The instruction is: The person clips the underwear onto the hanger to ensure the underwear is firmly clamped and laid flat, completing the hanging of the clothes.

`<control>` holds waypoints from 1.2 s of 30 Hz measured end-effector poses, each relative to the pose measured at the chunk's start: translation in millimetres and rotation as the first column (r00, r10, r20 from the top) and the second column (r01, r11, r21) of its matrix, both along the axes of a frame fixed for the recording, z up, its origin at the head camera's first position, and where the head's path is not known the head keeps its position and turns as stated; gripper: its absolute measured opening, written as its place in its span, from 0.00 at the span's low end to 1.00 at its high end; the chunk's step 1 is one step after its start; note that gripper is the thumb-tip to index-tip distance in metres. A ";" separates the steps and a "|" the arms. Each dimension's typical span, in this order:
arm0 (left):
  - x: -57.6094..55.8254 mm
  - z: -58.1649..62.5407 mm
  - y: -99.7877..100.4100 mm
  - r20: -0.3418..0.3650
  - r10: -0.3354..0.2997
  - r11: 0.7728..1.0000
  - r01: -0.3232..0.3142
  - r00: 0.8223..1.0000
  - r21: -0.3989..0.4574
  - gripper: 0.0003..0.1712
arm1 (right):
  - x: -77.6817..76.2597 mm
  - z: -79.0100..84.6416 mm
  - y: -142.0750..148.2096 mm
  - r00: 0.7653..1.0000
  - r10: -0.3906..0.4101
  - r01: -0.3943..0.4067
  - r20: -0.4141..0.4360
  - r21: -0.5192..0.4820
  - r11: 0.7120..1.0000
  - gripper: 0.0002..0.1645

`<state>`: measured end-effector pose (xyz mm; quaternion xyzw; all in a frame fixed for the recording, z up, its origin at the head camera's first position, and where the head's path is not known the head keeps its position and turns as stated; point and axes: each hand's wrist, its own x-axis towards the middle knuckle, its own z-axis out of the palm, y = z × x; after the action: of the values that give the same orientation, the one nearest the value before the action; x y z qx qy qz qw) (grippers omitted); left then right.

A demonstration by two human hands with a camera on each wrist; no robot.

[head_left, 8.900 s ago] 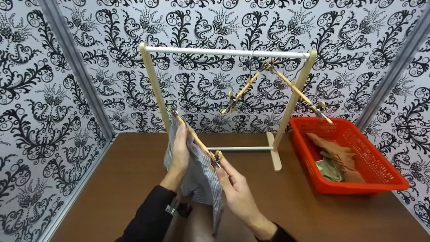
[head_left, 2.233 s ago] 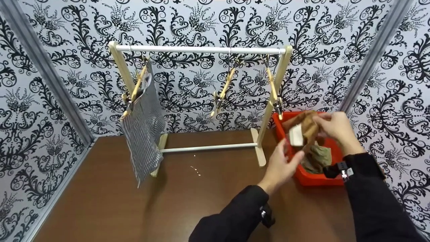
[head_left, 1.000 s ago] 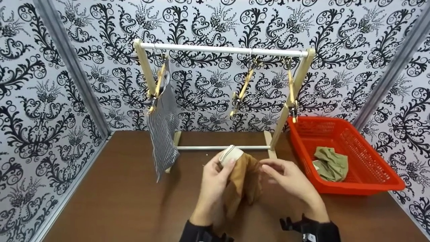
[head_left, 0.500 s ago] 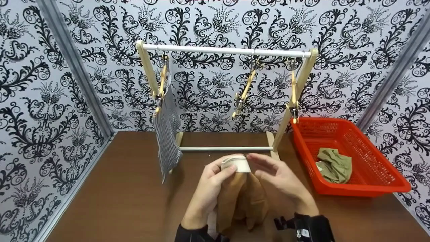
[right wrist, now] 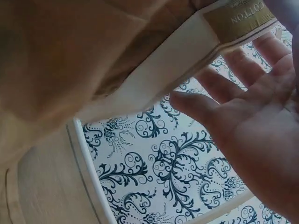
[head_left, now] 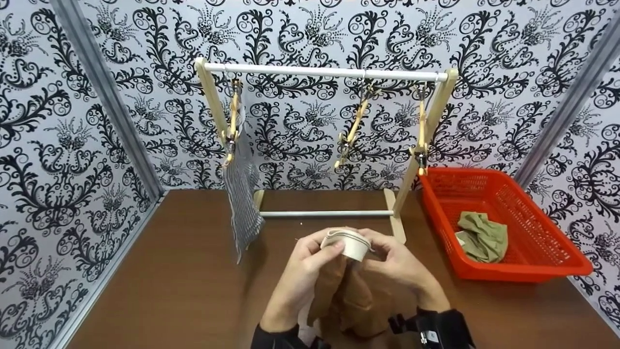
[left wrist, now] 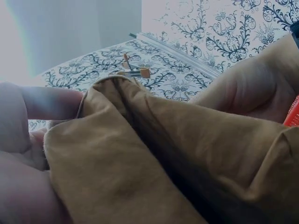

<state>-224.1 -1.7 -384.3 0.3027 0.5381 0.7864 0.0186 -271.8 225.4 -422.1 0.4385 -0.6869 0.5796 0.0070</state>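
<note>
Both hands hold a pair of brown shorts by its cream waistband, over the near middle of the table in the head view. My left hand pinches the band's left end, thumb in front. At the right end, my right hand grips the band, with its fingertips partly hidden by cloth. The left wrist view shows brown folds beside the left fingers. A gold label reading COTTON shows inside the band in the right wrist view, near the right fingers.
Behind the hands stands a wooden rack with a white rail. A striped garment hangs from its left clip hanger. The middle hanger and right hanger are bare. A red basket at right holds a green garment.
The striped garment went onto the rack. The brown shorts came out of the basket to the table's middle. Most recently, the right hand closed on the waistband's right end, spreading it.
</note>
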 end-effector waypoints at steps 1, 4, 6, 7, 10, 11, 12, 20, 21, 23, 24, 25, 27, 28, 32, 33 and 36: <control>0.4 1.2 -1.7 -0.012 0.027 1.000 -0.027 1.000 -0.006 0.18 | 0.4 0.7 1.1 1.000 -0.012 0.012 -0.006 -0.002 1.000 0.18; 0.7 4.2 -7.1 -0.049 0.095 0.995 -0.096 0.994 -0.008 0.17 | 2.4 3.4 6.5 0.999 -0.048 0.048 0.016 0.005 0.999 0.13; 0.6 5.9 -10.4 -0.063 0.129 0.992 -0.130 0.990 -0.006 0.17 | 3.1 4.9 11.3 0.997 -0.061 0.060 0.038 0.027 0.998 0.12; 0.5 6.4 -11.8 -0.067 0.147 0.989 -0.147 0.987 -0.003 0.17 | 3.4 5.4 14.4 0.997 -0.066 0.064 0.047 0.040 0.997 0.11; 0.4 7.6 -16.4 -0.066 0.197 0.980 -0.197 0.978 0.017 0.17 | 4.0 6.1 24.6 0.992 -0.107 0.100 0.065 0.108 0.989 0.10; 0.4 7.8 -18.4 -0.060 0.214 0.977 -0.213 0.975 0.027 0.17 | 3.9 5.9 28.3 0.990 -0.124 0.113 0.072 0.137 0.984 0.10; 0.2 8.0 -20.6 -0.056 0.236 0.972 -0.234 0.970 0.038 0.17 | 3.8 5.7 32.1 0.988 -0.139 0.126 0.073 0.165 0.978 0.10; -0.7 9.2 -41.2 -0.015 0.371 0.924 -0.368 0.929 0.102 0.17 | 6.3 4.6 62.9 0.984 -0.099 0.045 0.147 0.334 0.942 0.13; -0.9 9.4 -43.1 -0.014 0.380 0.921 -0.377 0.925 0.101 0.17 | 6.9 4.4 65.7 0.984 -0.089 0.029 0.157 0.353 0.935 0.13; -1.1 9.7 -46.7 -0.006 0.394 0.915 -0.391 0.919 0.102 0.17 | 8.2 4.4 69.7 0.985 -0.074 0.008 0.155 0.392 0.920 0.10; -1.0 10.0 -48.0 -0.004 0.403 0.911 -0.401 0.915 0.100 0.17 | 9.0 4.7 71.2 0.985 -0.076 0.006 0.153 0.410 0.912 0.08; -1.1 10.2 -49.3 -0.001 0.412 0.907 -0.409 0.911 0.099 0.17 | 9.7 5.1 72.5 0.985 -0.082 0.009 0.153 0.427 0.904 0.06; -0.8 10.5 -51.5 0.007 0.424 0.900 -0.423 0.906 0.103 0.17 | 11.4 6.7 74.9 0.983 -0.109 0.031 0.150 0.450 0.893 0.04; -0.6 10.8 -52.4 0.009 0.427 0.898 -0.426 0.904 0.107 0.17 | 12.3 7.8 76.2 0.982 -0.137 0.062 0.133 0.456 0.888 0.04; 0.1 11.3 -57.0 0.008 0.454 0.884 -0.451 0.891 0.124 0.17 | 18.5 14.8 83.7 0.955 -0.264 0.201 0.132 0.365 0.909 0.05; 0.2 11.4 -58.5 0.007 0.470 0.876 -0.467 0.883 0.121 0.16 | 20.6 17.3 86.0 0.947 -0.287 0.233 0.145 0.306 0.923 0.06; 1.0 11.2 -63.9 0.008 0.539 0.840 -0.538 0.842 0.077 0.14 | 30.0 27.1 91.9 0.925 -0.310 0.299 0.218 0.083 0.951 0.10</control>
<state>-223.1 -65.6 -373.0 0.1455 0.5713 0.7777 -0.2181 -241.8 317.2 -394.9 0.2570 -0.7566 0.6012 0.0077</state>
